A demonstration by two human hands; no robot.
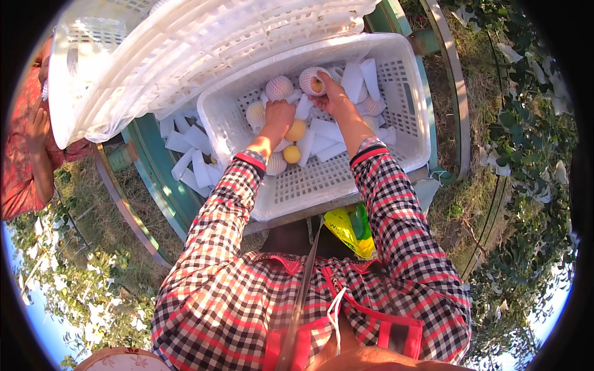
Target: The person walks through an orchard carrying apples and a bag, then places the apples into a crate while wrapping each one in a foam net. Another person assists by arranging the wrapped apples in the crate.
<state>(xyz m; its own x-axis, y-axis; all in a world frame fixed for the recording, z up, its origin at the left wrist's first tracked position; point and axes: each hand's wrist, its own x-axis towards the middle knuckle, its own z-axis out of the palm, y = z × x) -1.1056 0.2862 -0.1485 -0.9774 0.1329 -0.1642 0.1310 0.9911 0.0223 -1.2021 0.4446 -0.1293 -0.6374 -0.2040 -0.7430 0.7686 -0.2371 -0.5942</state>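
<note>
Both of my hands reach into a white plastic crate (343, 189) with slotted sides. My right hand (335, 98) grips a round yellowish fruit in a white foam net sleeve (310, 79), its bare end showing through the opening. My left hand (280, 115) is lowered among the fruit, its fingertips hidden, so whether it holds something is unclear. Just beyond it sits another netted fruit (279, 87). Close to my left wrist lie a bare yellow fruit (295, 130) and a second bare yellow fruit (292, 154). Flat empty foam sleeves (327, 130) are scattered around them.
More crates (260, 55), wrapped in clear plastic, stand beyond. Loose foam sleeves (192, 148) lie left of the crate on a green metal frame (155, 153). A yellow-green bag (350, 229) hangs below its near edge. Another person in red (28, 139) is at far left.
</note>
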